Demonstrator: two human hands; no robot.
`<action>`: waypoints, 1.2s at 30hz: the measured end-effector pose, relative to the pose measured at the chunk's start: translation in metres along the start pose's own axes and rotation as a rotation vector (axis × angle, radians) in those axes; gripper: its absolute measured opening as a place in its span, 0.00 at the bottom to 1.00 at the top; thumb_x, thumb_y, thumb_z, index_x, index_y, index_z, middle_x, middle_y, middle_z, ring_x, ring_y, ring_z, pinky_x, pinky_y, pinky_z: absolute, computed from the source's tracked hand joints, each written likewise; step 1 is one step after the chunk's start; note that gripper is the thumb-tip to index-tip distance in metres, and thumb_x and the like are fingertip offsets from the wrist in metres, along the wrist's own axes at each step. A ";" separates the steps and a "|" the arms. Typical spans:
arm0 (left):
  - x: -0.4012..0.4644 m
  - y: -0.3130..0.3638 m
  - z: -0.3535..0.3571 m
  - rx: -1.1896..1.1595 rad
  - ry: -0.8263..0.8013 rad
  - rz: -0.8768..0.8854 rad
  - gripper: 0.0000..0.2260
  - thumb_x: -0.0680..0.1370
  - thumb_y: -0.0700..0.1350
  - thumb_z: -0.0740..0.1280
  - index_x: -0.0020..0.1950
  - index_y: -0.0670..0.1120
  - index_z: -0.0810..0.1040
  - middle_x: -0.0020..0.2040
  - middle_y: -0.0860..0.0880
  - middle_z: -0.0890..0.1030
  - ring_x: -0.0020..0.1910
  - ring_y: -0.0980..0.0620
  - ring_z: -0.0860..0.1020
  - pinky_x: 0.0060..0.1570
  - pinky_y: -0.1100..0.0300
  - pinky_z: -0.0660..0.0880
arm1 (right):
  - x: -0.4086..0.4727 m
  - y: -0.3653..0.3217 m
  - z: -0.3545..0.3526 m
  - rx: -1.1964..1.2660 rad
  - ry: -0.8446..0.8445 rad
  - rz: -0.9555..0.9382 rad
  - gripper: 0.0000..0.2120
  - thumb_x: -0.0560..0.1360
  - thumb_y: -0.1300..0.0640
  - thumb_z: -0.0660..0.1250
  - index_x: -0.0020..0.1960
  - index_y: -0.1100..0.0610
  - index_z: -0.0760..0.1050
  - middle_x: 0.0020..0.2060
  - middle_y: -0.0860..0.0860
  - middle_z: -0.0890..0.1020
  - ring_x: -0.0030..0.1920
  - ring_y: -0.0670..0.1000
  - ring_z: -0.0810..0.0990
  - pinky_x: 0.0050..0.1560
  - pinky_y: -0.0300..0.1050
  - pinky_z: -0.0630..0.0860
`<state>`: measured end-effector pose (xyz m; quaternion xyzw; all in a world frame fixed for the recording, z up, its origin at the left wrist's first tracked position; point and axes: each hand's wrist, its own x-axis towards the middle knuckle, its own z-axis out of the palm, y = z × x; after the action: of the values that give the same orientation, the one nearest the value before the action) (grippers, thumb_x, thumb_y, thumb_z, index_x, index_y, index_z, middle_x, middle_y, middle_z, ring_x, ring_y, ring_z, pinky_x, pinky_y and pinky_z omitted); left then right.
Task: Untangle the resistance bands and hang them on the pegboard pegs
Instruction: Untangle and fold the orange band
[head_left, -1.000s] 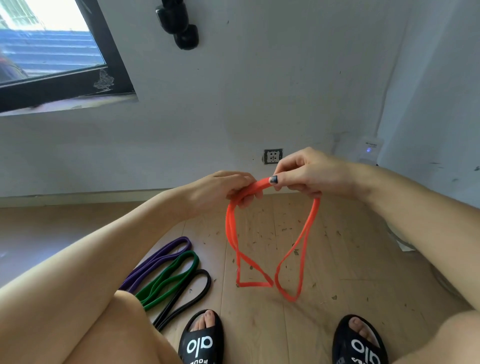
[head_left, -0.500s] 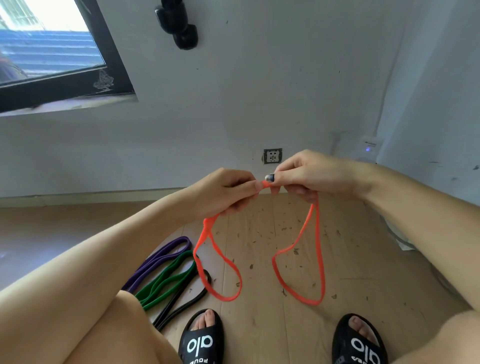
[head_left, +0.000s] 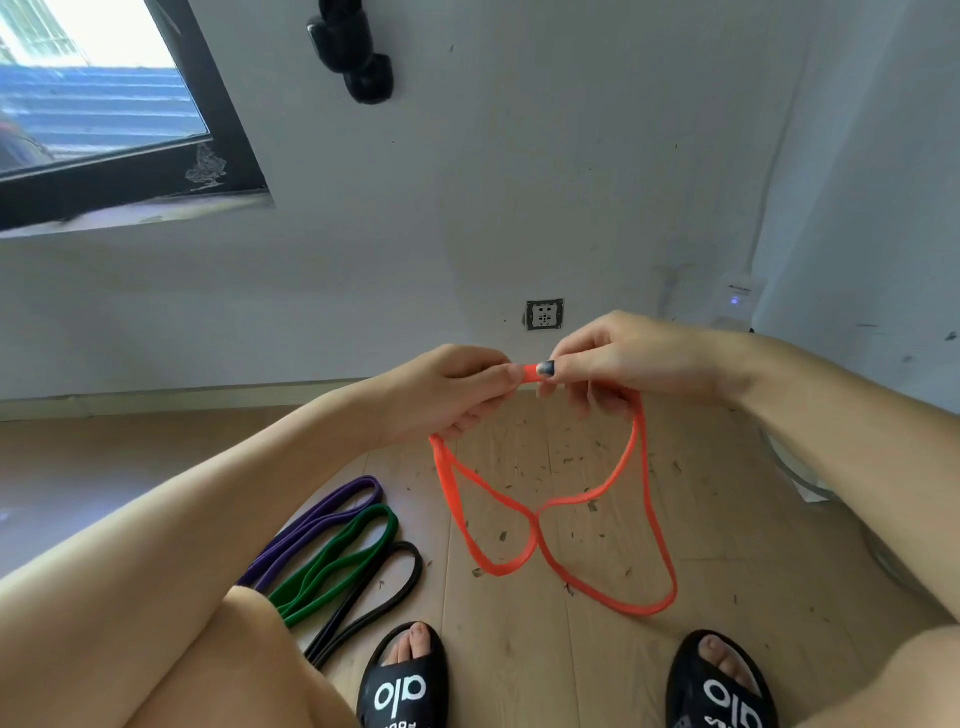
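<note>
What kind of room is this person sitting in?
Probably a plain room in a home: a wood-plank floor, a white wall with a socket, a dark-framed window. Both hands pinch an orange band.

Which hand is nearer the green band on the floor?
Left. The left hand is above and right of the green band; the right hand is farther right.

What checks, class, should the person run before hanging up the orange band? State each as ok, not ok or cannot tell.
1. Both hands grip: left hand and right hand pinch the orange band: ok.
2. Band untangled: strands cross mid-loop: not ok.
3. Band off the wooden floor: cannot tell.
4. Purple band, green band, black band laid apart: ok.
5. Pegboard in view: not ok.
</note>
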<state>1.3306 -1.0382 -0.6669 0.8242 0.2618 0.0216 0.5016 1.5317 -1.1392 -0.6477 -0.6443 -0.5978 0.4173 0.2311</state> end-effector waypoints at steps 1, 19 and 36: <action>0.000 0.000 0.000 0.023 0.004 0.012 0.17 0.86 0.50 0.58 0.39 0.46 0.69 0.30 0.53 0.67 0.27 0.54 0.61 0.28 0.60 0.61 | 0.001 -0.001 0.001 -0.013 0.006 -0.014 0.12 0.81 0.51 0.67 0.47 0.59 0.83 0.32 0.52 0.79 0.33 0.54 0.72 0.35 0.45 0.70; -0.008 -0.006 -0.007 0.190 0.043 0.078 0.07 0.83 0.51 0.65 0.54 0.48 0.77 0.46 0.50 0.83 0.39 0.52 0.83 0.46 0.52 0.82 | 0.001 0.006 -0.007 0.068 0.015 0.009 0.09 0.80 0.56 0.66 0.50 0.62 0.82 0.28 0.49 0.69 0.29 0.50 0.61 0.29 0.42 0.59; -0.005 -0.012 -0.014 0.159 0.108 0.170 0.09 0.83 0.36 0.64 0.46 0.47 0.67 0.35 0.47 0.77 0.34 0.47 0.78 0.41 0.50 0.78 | 0.000 0.012 -0.014 0.175 0.076 0.056 0.10 0.81 0.57 0.65 0.50 0.63 0.81 0.28 0.48 0.60 0.27 0.48 0.56 0.27 0.42 0.52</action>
<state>1.3173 -1.0249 -0.6694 0.8783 0.2186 0.0874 0.4162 1.5504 -1.1381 -0.6498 -0.6534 -0.5316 0.4493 0.2975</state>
